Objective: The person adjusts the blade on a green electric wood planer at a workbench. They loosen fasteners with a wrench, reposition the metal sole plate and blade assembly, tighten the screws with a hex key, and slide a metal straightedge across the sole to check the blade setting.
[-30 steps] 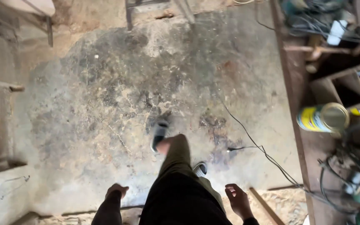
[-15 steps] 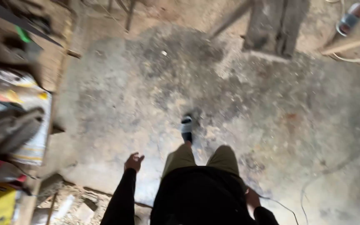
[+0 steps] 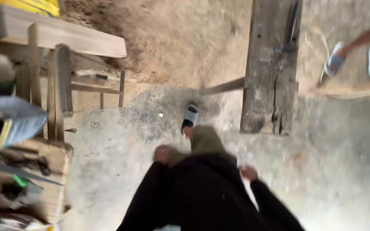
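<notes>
Both hands are hanging empty: left hand (image 3: pixel 162 154) seemingly loosely curled, right hand (image 3: pixel 248 173) too blurred to tell. One sandal (image 3: pixel 189 118) is stepping on the concrete floor (image 3: pixel 330 162) near a plank (image 3: pixel 270 68).

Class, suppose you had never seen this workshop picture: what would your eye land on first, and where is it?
First comes the dark-sleeved person seen from above at bottom centre, left hand and right hand empty at their sides, one sandalled foot stepping forward on the dusty concrete floor. Next, the cracked wooden plank at top centre-right, with another person's sandalled feet beyond it. On the left stands a wooden bench above cluttered tools.
</notes>
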